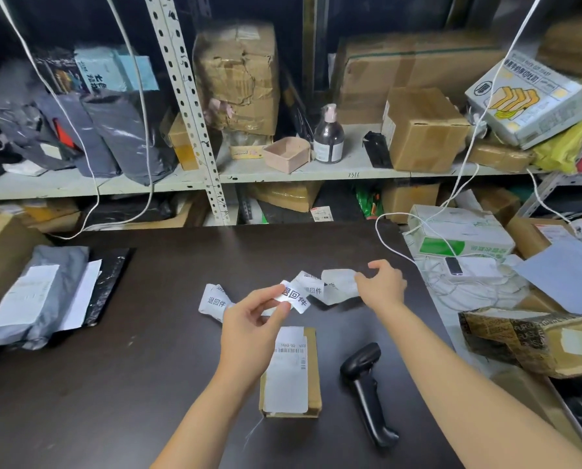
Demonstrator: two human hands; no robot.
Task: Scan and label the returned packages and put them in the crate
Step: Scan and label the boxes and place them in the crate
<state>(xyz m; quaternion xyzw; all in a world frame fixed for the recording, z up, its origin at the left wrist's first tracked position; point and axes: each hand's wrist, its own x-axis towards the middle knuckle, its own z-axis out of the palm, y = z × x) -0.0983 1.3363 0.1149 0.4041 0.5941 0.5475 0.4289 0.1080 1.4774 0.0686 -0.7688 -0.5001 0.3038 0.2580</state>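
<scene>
A strip of white labels [311, 289] with black printed characters hangs above the dark table [147, 384]. My left hand [252, 323] pinches one label near the strip's middle. My right hand [381, 284] grips the strip's right end. The strip's left end [213, 301] curls down onto the table. Below my left hand lies a small brown cardboard package [291, 377] with a white shipping label on top. A black handheld scanner [367, 390] lies on the table just right of the package, untouched.
Grey poly mailers [35, 296] lie at the table's left edge. A crumpled brown-and-black parcel [533, 340] sits at the right. A white box with cables [462, 238] stands at the back right. Shelves with boxes, a pump bottle [329, 135] and bags fill the background.
</scene>
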